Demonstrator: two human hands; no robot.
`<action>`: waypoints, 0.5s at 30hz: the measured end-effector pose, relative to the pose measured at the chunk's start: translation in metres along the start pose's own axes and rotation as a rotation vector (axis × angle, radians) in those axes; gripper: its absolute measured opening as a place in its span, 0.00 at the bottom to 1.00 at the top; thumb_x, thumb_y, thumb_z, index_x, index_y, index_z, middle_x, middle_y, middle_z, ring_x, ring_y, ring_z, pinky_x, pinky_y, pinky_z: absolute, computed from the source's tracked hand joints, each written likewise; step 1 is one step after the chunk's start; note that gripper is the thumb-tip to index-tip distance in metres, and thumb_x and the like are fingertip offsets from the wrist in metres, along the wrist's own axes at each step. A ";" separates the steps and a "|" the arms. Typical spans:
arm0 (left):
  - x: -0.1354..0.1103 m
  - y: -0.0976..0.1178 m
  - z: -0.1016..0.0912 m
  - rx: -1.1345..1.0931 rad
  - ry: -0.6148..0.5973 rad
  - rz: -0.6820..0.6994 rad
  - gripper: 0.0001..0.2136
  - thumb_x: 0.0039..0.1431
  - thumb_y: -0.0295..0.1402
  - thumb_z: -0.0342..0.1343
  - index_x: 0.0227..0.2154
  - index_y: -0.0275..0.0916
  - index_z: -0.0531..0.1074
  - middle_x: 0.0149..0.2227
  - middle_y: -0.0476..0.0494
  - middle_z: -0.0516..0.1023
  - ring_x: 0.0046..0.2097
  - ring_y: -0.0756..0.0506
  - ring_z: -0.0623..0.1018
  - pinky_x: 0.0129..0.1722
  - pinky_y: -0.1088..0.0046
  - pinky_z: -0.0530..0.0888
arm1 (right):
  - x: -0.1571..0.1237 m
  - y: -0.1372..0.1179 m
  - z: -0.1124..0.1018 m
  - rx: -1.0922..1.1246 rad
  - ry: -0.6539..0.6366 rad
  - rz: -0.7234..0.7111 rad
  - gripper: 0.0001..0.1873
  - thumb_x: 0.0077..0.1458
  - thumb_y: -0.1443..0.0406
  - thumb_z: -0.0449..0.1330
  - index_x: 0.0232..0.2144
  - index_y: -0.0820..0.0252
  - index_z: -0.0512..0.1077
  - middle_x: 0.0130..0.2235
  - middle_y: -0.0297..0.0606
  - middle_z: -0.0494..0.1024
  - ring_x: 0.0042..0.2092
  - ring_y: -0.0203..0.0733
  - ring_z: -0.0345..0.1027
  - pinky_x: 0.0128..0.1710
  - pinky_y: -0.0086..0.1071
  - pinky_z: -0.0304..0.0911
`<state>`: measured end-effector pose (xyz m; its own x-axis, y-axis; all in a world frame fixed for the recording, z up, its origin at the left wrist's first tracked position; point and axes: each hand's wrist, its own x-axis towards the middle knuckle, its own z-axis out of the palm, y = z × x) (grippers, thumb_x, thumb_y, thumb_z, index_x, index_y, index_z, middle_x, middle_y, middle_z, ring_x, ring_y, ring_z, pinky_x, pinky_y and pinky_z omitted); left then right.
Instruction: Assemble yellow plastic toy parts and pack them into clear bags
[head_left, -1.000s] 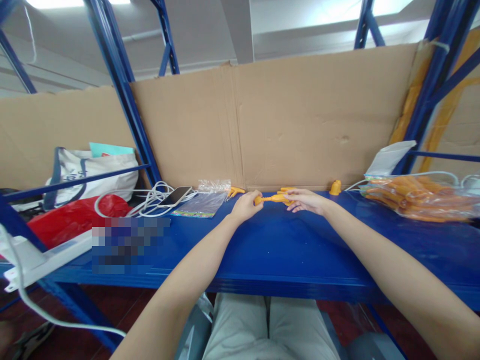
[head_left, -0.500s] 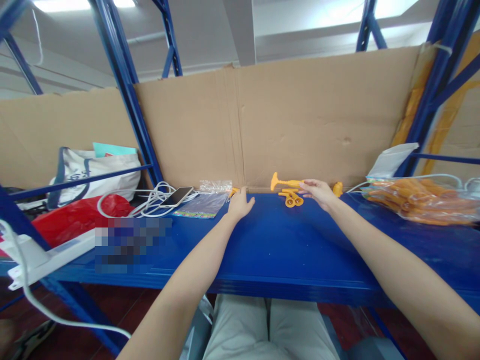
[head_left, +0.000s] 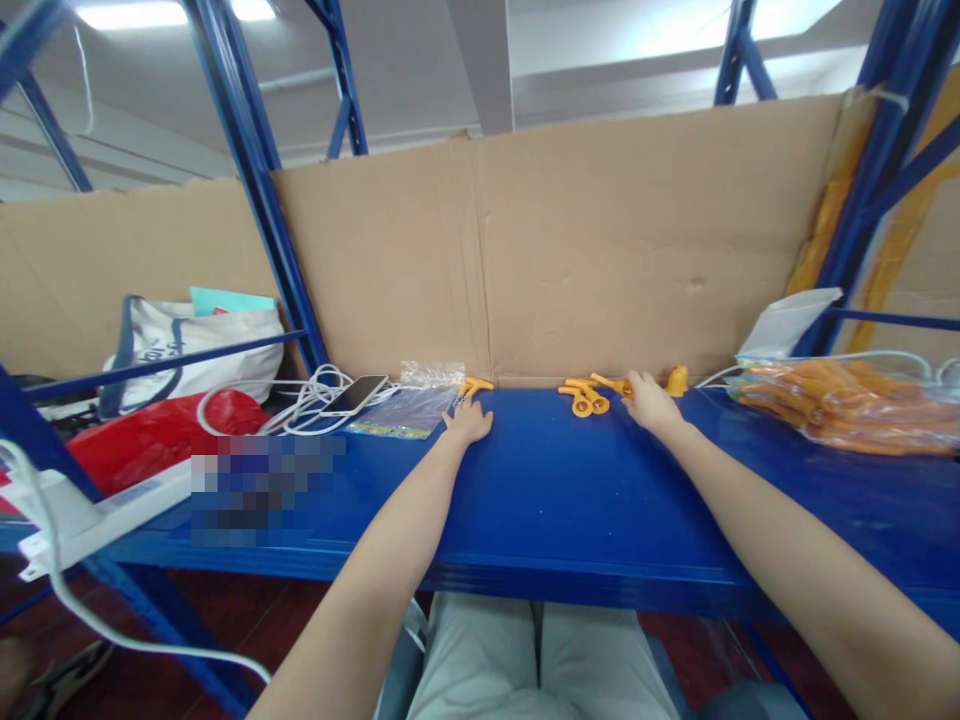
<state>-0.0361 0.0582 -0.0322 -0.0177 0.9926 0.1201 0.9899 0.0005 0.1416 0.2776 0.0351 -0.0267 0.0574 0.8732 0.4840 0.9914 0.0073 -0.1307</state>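
Observation:
My left hand (head_left: pixel 468 421) rests on the blue surface with its fingers apart. Just beyond its fingertips lies a yellow T-shaped plastic piece (head_left: pixel 478 384), with a small silver chain or ring beside it; whether the fingers touch them I cannot tell. Farther right, my right hand (head_left: pixel 652 402) is closed round the near end of a yellow hammer-shaped plastic piece (head_left: pixel 609 382), held low at the surface. Left of that hand, similar yellow pieces with flared cup ends (head_left: pixel 582 405) lie close together. A short yellow part (head_left: pixel 677 380) stands just right of the hand.
A clear plastic bag (head_left: pixel 409 405) lies left of my left hand, beside a phone (head_left: pixel 356 395) and coiled white cables (head_left: pixel 319 400). At right sits a bag of yellow pieces (head_left: pixel 847 400). A cardboard panel (head_left: pixel 637 240) backs the blue shelf (head_left: pixel 555 500); blue posts flank it.
My right hand has lowered the yellow hammer-shaped piece to the surface beside the others. My left hand has drawn back slightly toward me and spread its fingers, uncovering the yellow T-shaped piece.

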 end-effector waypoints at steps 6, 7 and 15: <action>0.000 -0.002 0.001 -0.026 0.071 -0.055 0.25 0.64 0.41 0.40 0.60 0.38 0.62 0.68 0.36 0.51 0.69 0.37 0.52 0.63 0.48 0.56 | 0.007 0.005 0.014 0.119 -0.168 -0.147 0.21 0.54 0.69 0.58 0.51 0.61 0.69 0.49 0.46 0.77 0.50 0.48 0.71 0.50 0.35 0.65; 0.000 -0.002 0.002 -0.027 0.071 -0.060 0.25 0.63 0.41 0.40 0.60 0.37 0.62 0.68 0.35 0.52 0.69 0.36 0.52 0.63 0.48 0.55 | 0.007 0.007 0.015 0.139 -0.174 -0.156 0.22 0.53 0.69 0.58 0.52 0.61 0.69 0.50 0.46 0.77 0.51 0.48 0.71 0.51 0.35 0.65; 0.000 -0.004 0.000 -0.031 0.088 -0.077 0.24 0.63 0.39 0.42 0.59 0.35 0.65 0.66 0.32 0.56 0.66 0.34 0.59 0.62 0.50 0.59 | 0.007 0.007 0.015 0.185 -0.200 -0.141 0.25 0.52 0.69 0.58 0.54 0.63 0.69 0.52 0.47 0.76 0.53 0.50 0.71 0.52 0.37 0.64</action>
<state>-0.0398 0.0581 -0.0324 -0.1067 0.9754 0.1929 0.9804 0.0708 0.1840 0.2831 0.0487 -0.0367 -0.1218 0.9359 0.3306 0.9486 0.2078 -0.2387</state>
